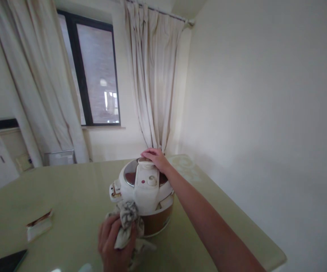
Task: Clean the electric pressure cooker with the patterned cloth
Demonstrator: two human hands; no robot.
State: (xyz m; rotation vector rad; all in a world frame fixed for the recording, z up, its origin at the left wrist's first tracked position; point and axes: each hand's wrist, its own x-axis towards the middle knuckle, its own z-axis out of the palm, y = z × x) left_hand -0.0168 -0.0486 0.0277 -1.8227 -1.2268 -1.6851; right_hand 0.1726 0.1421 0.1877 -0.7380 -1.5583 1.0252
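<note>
On a pale green glossy table, the right hand presses flat-fingered atop the white-lidded, likely heavy electric pressure cooker while the left hand clutches a soft grey patterned cloth against its front.

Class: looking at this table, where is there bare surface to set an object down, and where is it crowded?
Bare: the table stretch between the tissue pack and the cooker, and the far strip toward the window. Crowded: the near side of the cooker, where the left hand presses a cloth; the right hand lies on its lid.

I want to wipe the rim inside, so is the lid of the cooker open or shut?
Shut. The lid lies flat on the cooker; the right hand rests on it.
</note>
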